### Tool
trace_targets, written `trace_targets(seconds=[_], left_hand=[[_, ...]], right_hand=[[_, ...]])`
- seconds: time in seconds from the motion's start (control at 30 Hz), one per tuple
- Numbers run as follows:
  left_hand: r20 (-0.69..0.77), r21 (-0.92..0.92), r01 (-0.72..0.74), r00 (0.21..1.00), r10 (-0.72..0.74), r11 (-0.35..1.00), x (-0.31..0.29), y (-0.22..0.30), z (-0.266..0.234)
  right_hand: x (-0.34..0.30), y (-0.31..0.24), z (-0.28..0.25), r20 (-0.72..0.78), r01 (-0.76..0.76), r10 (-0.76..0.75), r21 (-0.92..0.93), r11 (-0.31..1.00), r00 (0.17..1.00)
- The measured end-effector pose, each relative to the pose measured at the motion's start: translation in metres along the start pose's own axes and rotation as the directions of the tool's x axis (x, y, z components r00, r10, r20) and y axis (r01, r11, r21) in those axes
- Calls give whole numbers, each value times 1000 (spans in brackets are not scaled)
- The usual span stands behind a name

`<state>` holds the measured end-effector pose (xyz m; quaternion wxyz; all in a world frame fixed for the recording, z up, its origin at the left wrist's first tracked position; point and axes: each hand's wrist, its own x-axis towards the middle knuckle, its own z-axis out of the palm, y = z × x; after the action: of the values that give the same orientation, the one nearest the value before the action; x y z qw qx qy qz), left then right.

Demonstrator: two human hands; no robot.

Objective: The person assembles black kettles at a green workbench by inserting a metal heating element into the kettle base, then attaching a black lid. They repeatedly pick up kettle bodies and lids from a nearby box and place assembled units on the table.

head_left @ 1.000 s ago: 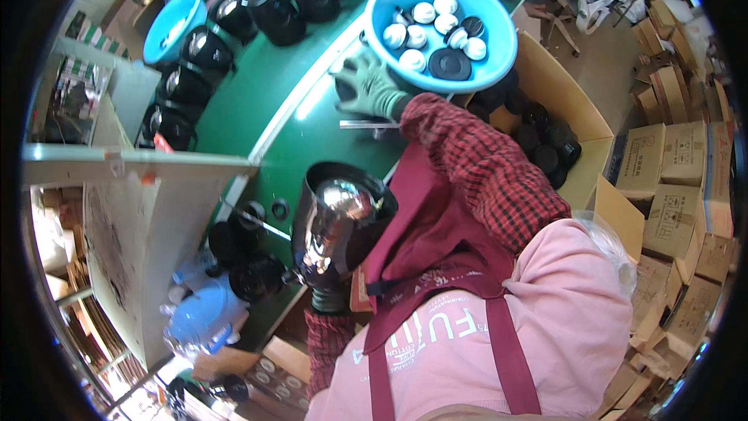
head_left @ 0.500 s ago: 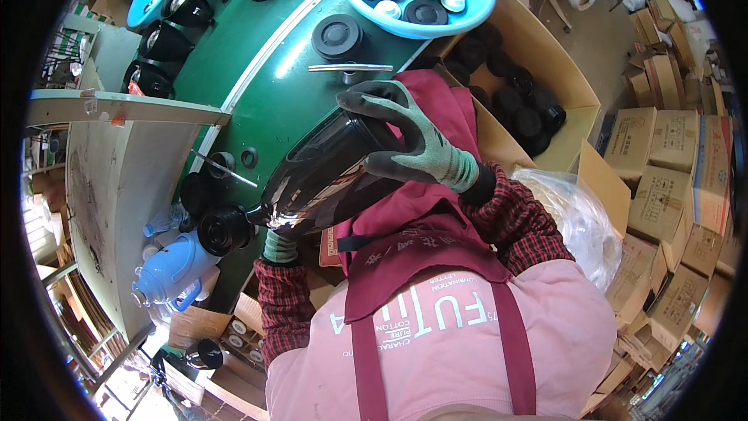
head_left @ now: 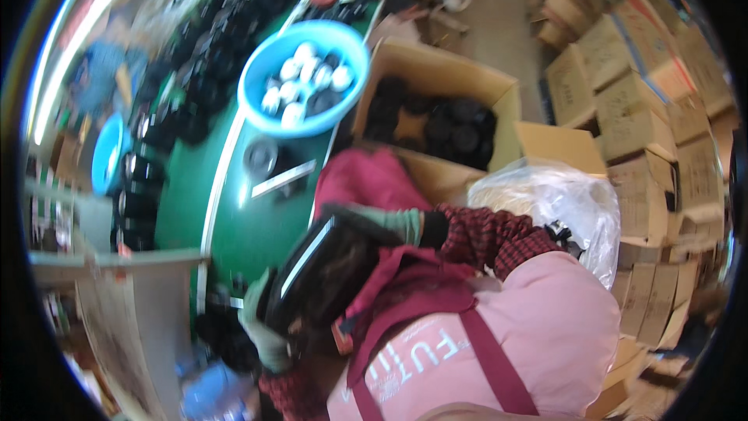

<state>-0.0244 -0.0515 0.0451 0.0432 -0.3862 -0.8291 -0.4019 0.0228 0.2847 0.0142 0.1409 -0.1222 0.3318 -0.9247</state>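
A glossy black, tapered bottle-shaped vessel (head_left: pixel 319 273) lies tilted across my front, smeared by motion. Both hands wear green gloves with dark-coated fingers. My right hand (head_left: pixel 382 222) is closed over the vessel's upper right end. At the lower left end, my left hand (head_left: pixel 263 323) grips it, with its fingers partly hidden. Beyond my hands, on the green table (head_left: pixel 183 214), a silvery bar (head_left: pixel 284 179) sits near a black round lid (head_left: pixel 261 156).
A light blue basin (head_left: pixel 312 126) of white and black parts stands on the table. Right of it is an open carton (head_left: pixel 499 82) holding black round pieces, beside a clear plastic bag (head_left: pixel 596 214). Stacked cartons (head_left: pixel 647 187) line the right. A blurred blue jug (head_left: pixel 214 394) is lower left.
My view has swung, shifting the table and basin leftward in it. My left hand has come out from behind the vessel, and the vessel now sits closer to my apron.
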Motion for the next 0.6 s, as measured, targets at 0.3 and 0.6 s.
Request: trace_targets(seconds=[0.3, 0.6], left_hand=[[149, -166, 298, 950, -275, 940, 15, -21, 27], [-6, -360, 85, 996, -94, 929, 43, 32, 23]], right_hand=[[-2, 10, -10, -50, 120, -182, -578, 807, 982], [-6, 9, -9, -17, 265, -414, -746, 611, 910]])
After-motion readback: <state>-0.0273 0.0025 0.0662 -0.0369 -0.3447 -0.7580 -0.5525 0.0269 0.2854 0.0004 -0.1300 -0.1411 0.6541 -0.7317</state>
